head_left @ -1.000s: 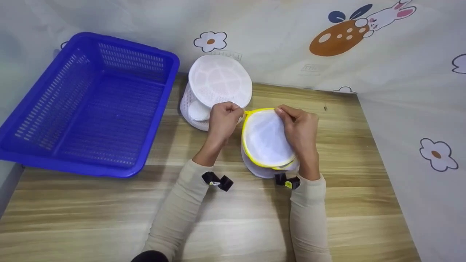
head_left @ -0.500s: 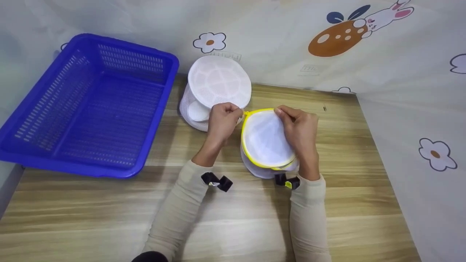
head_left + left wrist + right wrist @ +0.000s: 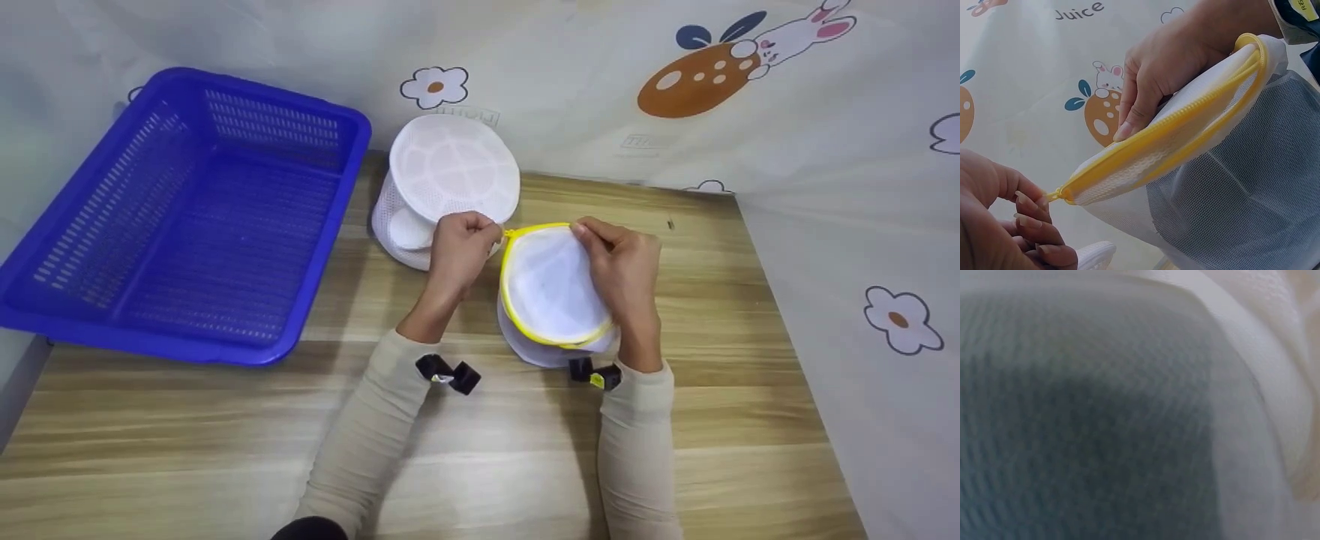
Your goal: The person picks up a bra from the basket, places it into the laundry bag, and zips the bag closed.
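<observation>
A small mesh laundry bag (image 3: 555, 289) with a yellow zipper round its top stands in front of the person. My left hand (image 3: 461, 247) pinches the yellow zipper pull (image 3: 1053, 196) at the far left corner of the rim. Opposite it, my right hand (image 3: 624, 266) grips the bag's far right edge, thumb on top of the lid beside the yellow zipper (image 3: 1179, 112). In the left wrist view the two zipper tracks stand apart along this side, with white mesh between them. The right wrist view is filled by blurred dark mesh (image 3: 1100, 455) close to the camera.
Behind the left hand stands a white mesh laundry bag (image 3: 454, 165) with its round lid tilted up and something white inside. A large blue plastic basket (image 3: 319, 300) takes up the left of the wooden table (image 3: 510, 465). A printed sheet (image 3: 562, 90) covers the wall behind.
The right hand has edged very slightly to the right with the bag's edge. The left hand keeps its pinch on the zipper pull in the same place.
</observation>
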### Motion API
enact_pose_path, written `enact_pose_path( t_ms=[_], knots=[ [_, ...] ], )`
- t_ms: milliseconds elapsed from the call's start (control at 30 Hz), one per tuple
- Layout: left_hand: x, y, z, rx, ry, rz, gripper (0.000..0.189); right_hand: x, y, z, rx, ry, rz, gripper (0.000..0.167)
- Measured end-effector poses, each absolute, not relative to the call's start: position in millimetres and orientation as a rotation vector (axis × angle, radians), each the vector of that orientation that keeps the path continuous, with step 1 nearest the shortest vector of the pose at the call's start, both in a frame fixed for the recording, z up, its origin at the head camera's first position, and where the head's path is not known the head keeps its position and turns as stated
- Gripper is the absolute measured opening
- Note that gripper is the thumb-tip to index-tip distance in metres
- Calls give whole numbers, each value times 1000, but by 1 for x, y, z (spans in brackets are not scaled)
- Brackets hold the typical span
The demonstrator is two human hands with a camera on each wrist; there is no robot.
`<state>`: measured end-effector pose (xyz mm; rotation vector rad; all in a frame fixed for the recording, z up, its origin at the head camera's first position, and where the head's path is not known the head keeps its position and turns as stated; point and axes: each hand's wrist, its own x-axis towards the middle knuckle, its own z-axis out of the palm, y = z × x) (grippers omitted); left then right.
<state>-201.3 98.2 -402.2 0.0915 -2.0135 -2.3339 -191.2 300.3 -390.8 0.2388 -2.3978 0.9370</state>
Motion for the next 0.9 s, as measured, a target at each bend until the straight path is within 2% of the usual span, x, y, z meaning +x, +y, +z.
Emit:
enact_pose_path(
  t_ms=[633,900],
  knots=[
    [-202,98,-403,103,-2050,-2307,15,-192,302,-390,200,-2391,935,14],
    [-201,98,-403,85,-2047,-2310,10,-191,303,-390,194,-2404,926,15]
  ],
)
